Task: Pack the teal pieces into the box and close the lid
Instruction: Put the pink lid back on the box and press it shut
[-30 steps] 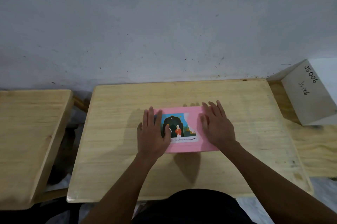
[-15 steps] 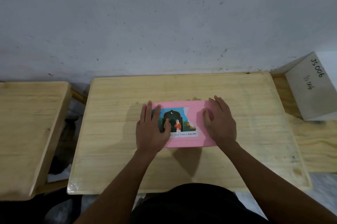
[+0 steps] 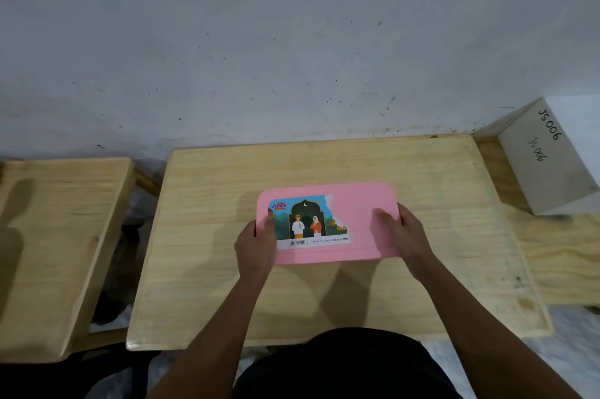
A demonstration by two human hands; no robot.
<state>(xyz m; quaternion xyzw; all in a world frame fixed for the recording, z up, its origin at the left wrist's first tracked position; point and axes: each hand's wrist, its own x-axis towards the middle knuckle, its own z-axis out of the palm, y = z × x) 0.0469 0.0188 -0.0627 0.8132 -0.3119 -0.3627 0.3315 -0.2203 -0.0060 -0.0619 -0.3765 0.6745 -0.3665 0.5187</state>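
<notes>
A pink box with its lid on lies in the middle of the wooden table. A partly torn picture sticker covers the lid's left half. My left hand grips the box's left near corner, thumb on top of the lid. My right hand holds the right edge, thumb pressed on the lid. No teal pieces are visible; the inside of the box is hidden.
A second wooden table stands to the left across a gap. A white box with handwritten marks sits at the right on a wooden board. A grey wall rises just behind the table.
Both hands slid from lying flat on top of the lid to gripping the box's left and right edges. The sticker's left part is now uncovered.
</notes>
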